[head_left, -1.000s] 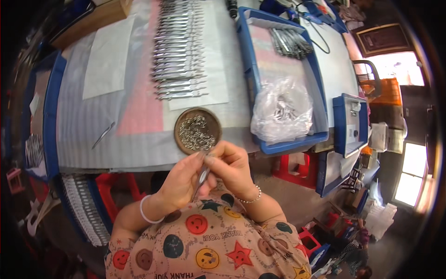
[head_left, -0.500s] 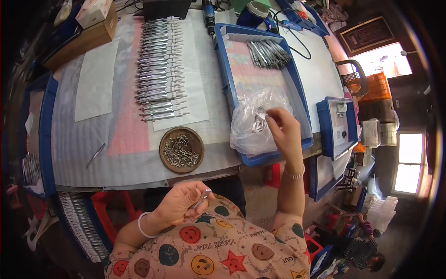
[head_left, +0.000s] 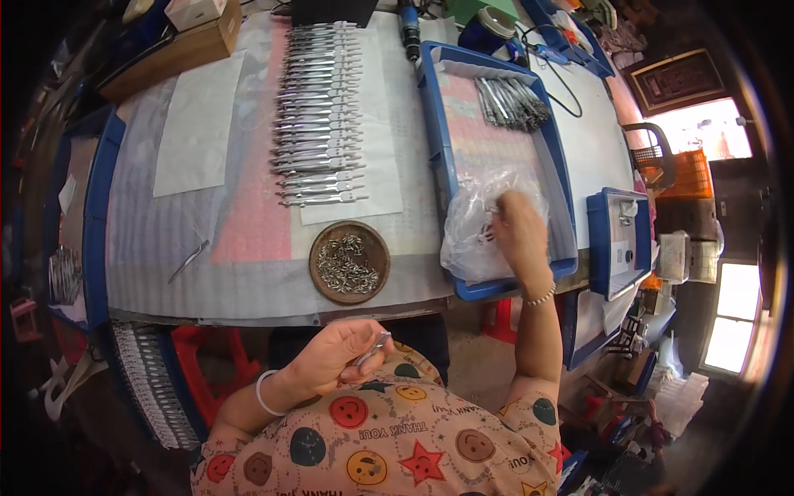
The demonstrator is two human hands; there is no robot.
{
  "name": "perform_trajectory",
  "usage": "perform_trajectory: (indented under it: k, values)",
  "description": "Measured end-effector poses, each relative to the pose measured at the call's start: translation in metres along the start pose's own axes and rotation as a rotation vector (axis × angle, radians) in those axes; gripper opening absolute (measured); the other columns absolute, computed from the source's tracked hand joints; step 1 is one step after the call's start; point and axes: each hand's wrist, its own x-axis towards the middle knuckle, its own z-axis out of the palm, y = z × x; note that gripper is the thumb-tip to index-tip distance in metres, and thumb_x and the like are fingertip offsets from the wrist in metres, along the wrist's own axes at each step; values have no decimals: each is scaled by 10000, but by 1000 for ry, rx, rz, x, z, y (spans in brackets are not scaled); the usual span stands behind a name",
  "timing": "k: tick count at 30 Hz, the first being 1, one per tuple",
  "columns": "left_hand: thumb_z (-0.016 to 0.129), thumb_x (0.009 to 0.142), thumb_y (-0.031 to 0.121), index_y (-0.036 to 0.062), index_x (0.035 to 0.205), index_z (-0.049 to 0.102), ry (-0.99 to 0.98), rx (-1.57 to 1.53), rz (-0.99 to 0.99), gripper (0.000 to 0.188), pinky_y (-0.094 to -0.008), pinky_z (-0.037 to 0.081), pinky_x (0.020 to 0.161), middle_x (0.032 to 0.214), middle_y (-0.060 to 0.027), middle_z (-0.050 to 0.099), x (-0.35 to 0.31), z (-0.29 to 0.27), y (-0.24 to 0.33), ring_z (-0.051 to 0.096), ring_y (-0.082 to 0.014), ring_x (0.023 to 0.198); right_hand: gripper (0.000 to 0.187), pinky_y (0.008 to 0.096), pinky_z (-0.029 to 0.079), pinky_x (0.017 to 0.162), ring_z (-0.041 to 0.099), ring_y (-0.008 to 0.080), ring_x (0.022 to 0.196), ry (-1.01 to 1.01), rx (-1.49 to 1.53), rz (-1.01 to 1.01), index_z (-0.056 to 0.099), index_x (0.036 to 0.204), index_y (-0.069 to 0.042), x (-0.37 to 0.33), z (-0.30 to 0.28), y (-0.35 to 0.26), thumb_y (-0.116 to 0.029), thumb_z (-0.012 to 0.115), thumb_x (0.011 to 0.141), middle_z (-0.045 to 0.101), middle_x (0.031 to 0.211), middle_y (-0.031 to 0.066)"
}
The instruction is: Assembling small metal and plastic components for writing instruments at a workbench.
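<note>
My left hand [head_left: 354,351] is closed just in front of the table edge, pinching a small silver metal piece [head_left: 376,345] between thumb and fingers. Over at the right, my right hand [head_left: 523,236] reaches down into a clear plastic bag [head_left: 473,244]; its fingers are blurred and partly hidden. Silvery parts show faintly inside the bag, which lies in the near end of a blue tray [head_left: 436,124]. A round wooden bowl [head_left: 318,279] of small metal screw-like pieces [head_left: 351,269] sits between my hands. Beyond it, slim silver metal instruments [head_left: 318,120] lie side by side in a long column.
A bundle of slim metal pieces [head_left: 513,105] lies at the blue tray's far end. Tweezers [head_left: 188,261] rest on the table's left part. Blue trays [head_left: 103,207] stand at the left and right [head_left: 608,273]. A power driver [head_left: 409,29] and jar [head_left: 488,31] are at the back.
The view has turned, so the table appears shifted to the right. My right hand has moved deeper into the bag and blurs. My left hand keeps its grip on the metal piece.
</note>
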Motion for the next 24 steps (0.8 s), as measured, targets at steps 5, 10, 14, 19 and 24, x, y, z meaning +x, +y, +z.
perform_trajectory:
  k: [5, 10, 14, 19, 24]
  values:
    - [475, 968, 312, 8, 1018, 543, 97, 181, 33, 315, -170, 282, 404, 650, 4, 490, 2, 5, 6, 347, -21, 475, 244, 237, 466, 680, 561, 126, 724, 78, 828, 126, 569, 1040, 5, -37, -33, -40, 59, 580, 802, 585, 873, 67]
    - [542, 932, 115, -31, 1017, 553, 228, 835, 470, 169, -192, 425, 552, 748, -29, 600, 0, 7, 3, 551, -61, 629, 152, 268, 493, 703, 570, 174, 798, -268, 1802, 151, 515, 929, -9, -77, -17, -103, 8, 617, 819, 550, 965, 133]
    - [644, 837, 74, -28, 990, 567, 266, 1237, 855, 199, -311, 491, 542, 762, -126, 610, 0, 9, 6, 639, -232, 648, 184, 299, 454, 812, 549, 183, 893, -353, 1901, 120, 508, 933, -25, -91, 5, -125, -31, 649, 814, 560, 961, 137]
    - [670, 808, 72, -28, 982, 564, 308, 1438, 1044, 227, -327, 478, 513, 768, -129, 593, -4, 3, 6, 613, -271, 620, 212, 298, 454, 812, 551, 190, 898, -299, 1825, 48, 501, 942, -24, -96, 10, -144, -64, 666, 816, 558, 965, 144]
    - [678, 794, 66, -26, 980, 561, 342, 1554, 1066, 239, -334, 476, 505, 767, -137, 588, -12, -1, 3, 603, -284, 611, 224, 301, 442, 827, 543, 197, 924, -276, 1695, -51, 501, 981, -7, -100, 11, -149, -5, 645, 809, 548, 996, 153]
